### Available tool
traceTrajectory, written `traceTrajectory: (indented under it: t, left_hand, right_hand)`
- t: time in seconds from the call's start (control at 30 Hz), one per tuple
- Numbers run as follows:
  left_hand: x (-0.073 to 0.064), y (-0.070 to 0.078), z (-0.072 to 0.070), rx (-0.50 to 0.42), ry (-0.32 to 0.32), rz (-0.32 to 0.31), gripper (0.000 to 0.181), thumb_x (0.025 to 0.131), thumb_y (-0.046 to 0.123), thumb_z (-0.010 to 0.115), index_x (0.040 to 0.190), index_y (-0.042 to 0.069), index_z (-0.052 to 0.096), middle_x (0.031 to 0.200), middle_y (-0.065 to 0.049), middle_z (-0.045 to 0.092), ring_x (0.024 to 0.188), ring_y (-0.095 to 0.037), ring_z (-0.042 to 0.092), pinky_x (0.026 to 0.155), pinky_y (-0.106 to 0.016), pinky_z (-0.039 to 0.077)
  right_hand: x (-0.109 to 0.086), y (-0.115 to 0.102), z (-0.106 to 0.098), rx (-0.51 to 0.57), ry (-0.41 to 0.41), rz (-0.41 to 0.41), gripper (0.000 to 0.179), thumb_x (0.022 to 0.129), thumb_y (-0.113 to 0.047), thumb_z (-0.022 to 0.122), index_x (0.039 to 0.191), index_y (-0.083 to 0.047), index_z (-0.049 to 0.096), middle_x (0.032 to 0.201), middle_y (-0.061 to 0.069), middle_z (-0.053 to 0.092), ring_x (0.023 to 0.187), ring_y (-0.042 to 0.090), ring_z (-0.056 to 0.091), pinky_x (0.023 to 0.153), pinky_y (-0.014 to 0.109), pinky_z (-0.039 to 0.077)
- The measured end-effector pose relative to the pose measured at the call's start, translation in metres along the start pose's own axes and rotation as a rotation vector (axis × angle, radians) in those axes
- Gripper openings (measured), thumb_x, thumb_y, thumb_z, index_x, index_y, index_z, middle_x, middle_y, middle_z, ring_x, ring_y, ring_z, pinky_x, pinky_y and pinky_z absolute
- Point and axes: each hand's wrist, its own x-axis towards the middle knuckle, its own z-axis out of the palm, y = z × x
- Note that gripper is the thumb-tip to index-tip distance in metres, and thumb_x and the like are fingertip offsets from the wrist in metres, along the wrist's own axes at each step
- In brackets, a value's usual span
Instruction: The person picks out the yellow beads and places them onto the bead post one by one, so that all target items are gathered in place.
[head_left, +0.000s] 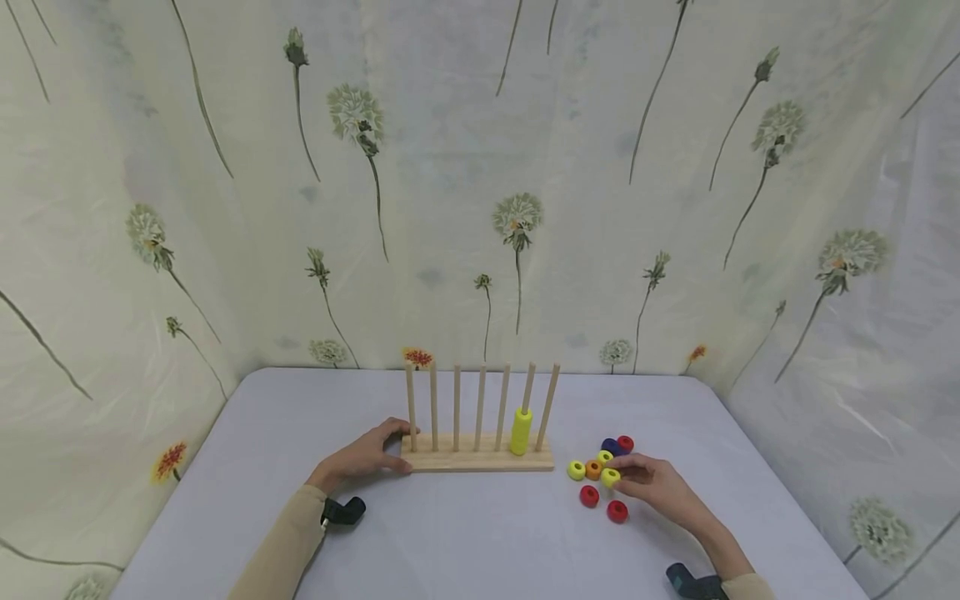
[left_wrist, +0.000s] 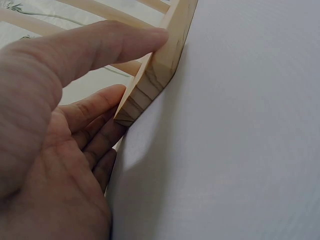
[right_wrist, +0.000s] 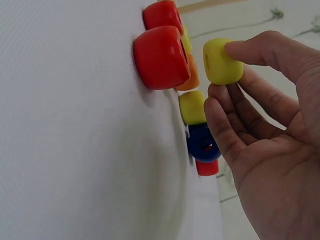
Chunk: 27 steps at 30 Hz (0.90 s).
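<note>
A wooden peg rack [head_left: 480, 461] with several upright pegs stands on the table. Yellow beads [head_left: 521, 432] are stacked on its second peg from the right. My left hand [head_left: 367, 450] grips the left end of the base, thumb [left_wrist: 145, 41] on the front side and fingers behind. Between thumb and fingertips, my right hand [head_left: 660, 487] pinches a yellow bead [right_wrist: 220, 62], lifted off the table in the right wrist view. Around it lie loose beads: red ones [right_wrist: 162, 57], an orange bead [head_left: 593, 470], a dark blue bead [right_wrist: 202, 143] and other yellow ones [head_left: 576, 470].
White cloth covers the table [head_left: 480, 542]. Behind and on both sides hangs a pale curtain [head_left: 435, 167] printed with dandelions. Dark wrist cameras are strapped to the left wrist [head_left: 343, 511] and the right wrist [head_left: 693, 582].
</note>
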Motion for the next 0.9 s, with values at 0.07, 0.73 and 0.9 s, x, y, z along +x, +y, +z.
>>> traceTrajectory:
  t: [0.07,0.73,0.9]
  left_hand:
    - [0.0,0.0,0.0,0.006,0.0,0.002,0.066,0.074,0.026,0.083,0.13,0.011,0.05,0.141,-0.01,0.043,0.138,-0.03,0.032,0.114,-0.053,0.022]
    - [0.002,-0.001,-0.002,0.0,-0.004,0.012,0.067,0.074,0.027,0.083,0.13,0.012,0.05,0.141,-0.01,0.043,0.139,-0.031,0.031,0.114,-0.054,0.02]
    - [0.0,0.0,-0.001,-0.006,-0.005,0.007,0.067,0.074,0.026,0.083,0.13,0.012,0.05,0.142,-0.01,0.042,0.139,-0.031,0.03,0.114,-0.055,0.02]
  right_hand:
    - [0.0,-0.002,0.001,0.0,0.0,-0.006,0.04,0.082,-0.026,0.076,0.117,-0.009,0.065,0.12,0.012,0.064,0.1,0.021,0.064,0.083,0.03,0.056]
    - [-0.002,-0.02,0.011,0.01,-0.068,-0.123,0.036,0.085,-0.031,0.074,0.116,-0.014,0.066,0.12,0.009,0.065,0.101,0.018,0.064,0.084,0.021,0.053]
    - [-0.002,-0.026,0.015,0.011,-0.078,-0.136,0.035,0.085,-0.03,0.073,0.115,-0.013,0.066,0.117,0.009,0.065,0.101,0.017,0.065,0.084,0.023,0.054]
